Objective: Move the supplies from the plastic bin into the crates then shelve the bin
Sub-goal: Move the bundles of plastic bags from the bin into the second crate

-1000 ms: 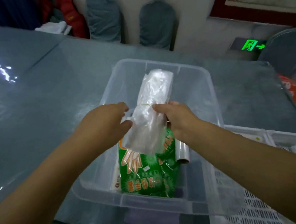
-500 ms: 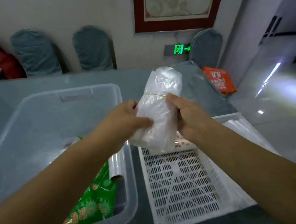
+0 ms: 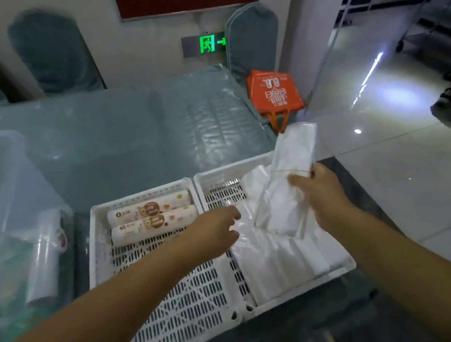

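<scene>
My right hand (image 3: 323, 195) grips a banded bundle of clear plastic bags (image 3: 286, 183) tilted above the right white crate (image 3: 214, 179), which holds more flat clear bags (image 3: 281, 258). My left hand (image 3: 217, 229) hovers over the seam between the two crates, fingers loosely curled, holding nothing. The left white crate (image 3: 177, 312) holds two printed rolls (image 3: 152, 219) at its far end. The clear plastic bin (image 3: 5, 182) stands at the left with a clear roll (image 3: 42, 261) and a green packet (image 3: 3, 300) inside.
Everything rests on a grey-blue table (image 3: 127, 132) under shiny plastic. An orange bag (image 3: 273, 92) sits on a chair at the table's far right corner. Blue-covered chairs (image 3: 51, 53) line the wall. Glossy floor (image 3: 405, 175) lies to the right.
The bundle has travelled right from above the bin to above the right crate. My left hand has let go of it; only my right hand holds it now.
</scene>
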Demonstrator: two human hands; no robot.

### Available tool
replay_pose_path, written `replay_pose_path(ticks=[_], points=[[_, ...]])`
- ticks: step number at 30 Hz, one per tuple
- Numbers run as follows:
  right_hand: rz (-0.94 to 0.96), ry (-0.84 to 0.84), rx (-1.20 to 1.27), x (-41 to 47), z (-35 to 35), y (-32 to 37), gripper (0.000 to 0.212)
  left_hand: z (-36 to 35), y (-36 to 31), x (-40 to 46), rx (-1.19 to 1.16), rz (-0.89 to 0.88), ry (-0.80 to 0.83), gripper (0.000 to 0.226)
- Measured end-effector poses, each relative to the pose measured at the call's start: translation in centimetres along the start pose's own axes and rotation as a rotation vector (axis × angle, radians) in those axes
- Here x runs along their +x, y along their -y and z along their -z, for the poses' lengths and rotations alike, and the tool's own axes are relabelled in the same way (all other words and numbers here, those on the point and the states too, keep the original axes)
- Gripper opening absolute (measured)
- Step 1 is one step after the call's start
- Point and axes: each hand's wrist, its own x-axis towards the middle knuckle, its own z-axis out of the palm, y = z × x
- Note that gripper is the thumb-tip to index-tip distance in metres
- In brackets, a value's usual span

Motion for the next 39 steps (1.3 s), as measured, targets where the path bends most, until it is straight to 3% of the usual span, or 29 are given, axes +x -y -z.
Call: replay_pose_path(ticks=[5, 8, 12, 20, 22, 27, 31, 39], points=[[-0.001, -0.005, -0.151, 1.5, 4.2, -3.2, 0.015, -5.9, -1.6, 3.1, 0.48, -0.345, 0.166, 0.057], [0.017, -0.007, -0.22, 1.8, 4.6, -4.5, 0.019, -7.2, -1.8, 4.8, 0.61, -0.584, 0.183, 0.069], [0.028, -0.009, -0.283, 1.7, 4.5, -5.7, 0.017, -7.6, -1.1, 6.4, 0.717, -0.72, 0.167, 0.068], [0.066, 0.055, -0.485, 1.4, 3.4, -8.1, 0.008, -6.8, 0.0, 5.9, 0.78, -0.798, 0.134, 0.036], [0.083, 0.073, -0.54, 1.4, 2.7, -8.6, 0.007, -6.8, 0.4, 5.5, 0.737, -0.783, 0.115, 0.042], [0.123, 0.036, -0.589, 1.8, 2.0, -8.9, 0.025, -7.4, -0.5, 6.4, 0.746, -0.698, 0.168, 0.067], [0.103, 0.019, -0.598, 2.1, 2.6, -8.6, 0.009, -7.4, -1.2, 7.2, 0.798, -0.641, 0.228, 0.055], [0.09, 0.022, -0.55, 2.1, 4.0, -8.7, 0.015, -6.5, -1.1, 7.7, 0.799, -0.679, 0.344, 0.031]])
